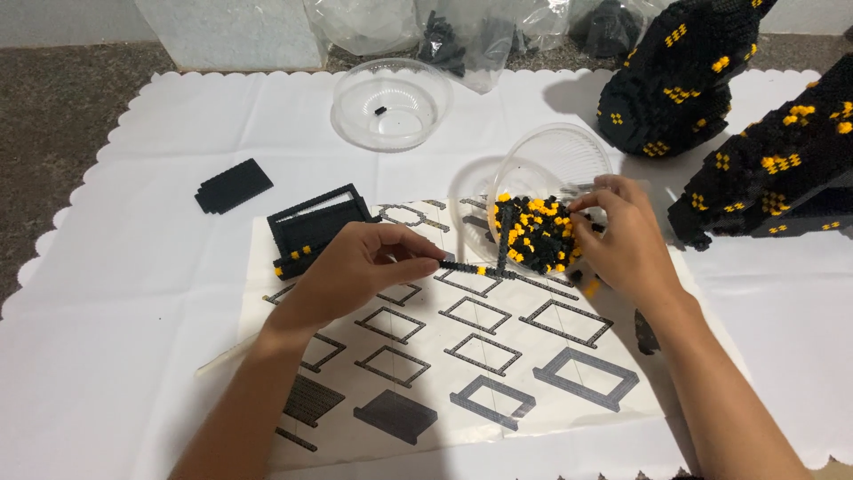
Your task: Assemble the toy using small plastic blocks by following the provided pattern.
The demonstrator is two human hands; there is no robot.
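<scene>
My left hand (360, 267) pinches one end of a thin black brick strip with a yellow piece (471, 268), held level above a printed instruction sheet (444, 356). My right hand (626, 240) reaches into a tilted clear plastic bowl (555, 160) full of small black and yellow bricks (533, 236), fingertips among the pieces. Behind my left hand lies a black square brick frame (315, 227) with yellow pieces along its lower edge.
A flat black brick plate (233, 186) lies at the left on the white scalloped cloth (133, 267). A second clear bowl (391, 105) holds one black piece. Two large black-and-yellow brick models (675, 80) (782, 169) stand at the right. Plastic bags (462, 31) lie at the back.
</scene>
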